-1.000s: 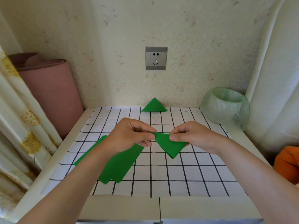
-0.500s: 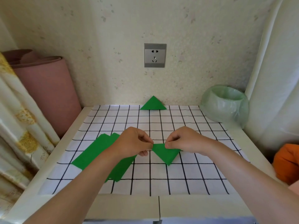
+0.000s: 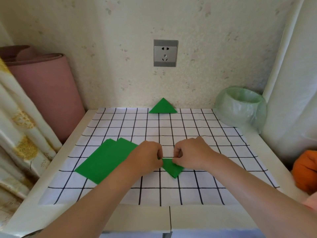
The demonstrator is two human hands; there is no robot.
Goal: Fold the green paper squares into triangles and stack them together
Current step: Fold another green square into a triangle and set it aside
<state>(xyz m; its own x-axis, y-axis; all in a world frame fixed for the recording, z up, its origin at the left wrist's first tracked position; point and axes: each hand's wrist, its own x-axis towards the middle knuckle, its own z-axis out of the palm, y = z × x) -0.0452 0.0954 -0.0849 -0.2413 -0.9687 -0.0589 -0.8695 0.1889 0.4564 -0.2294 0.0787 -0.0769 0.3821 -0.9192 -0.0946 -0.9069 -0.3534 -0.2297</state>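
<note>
At centre, left hand and right hand are pinching a triangle. Finished triangle is lying rearward; green squares are waiting.

Looks like a home room corner: speckled wallpaper, wall socket, patterned curtain, rolled pink mat, small white table under grid-print sheet, bag-lined bin.
</note>
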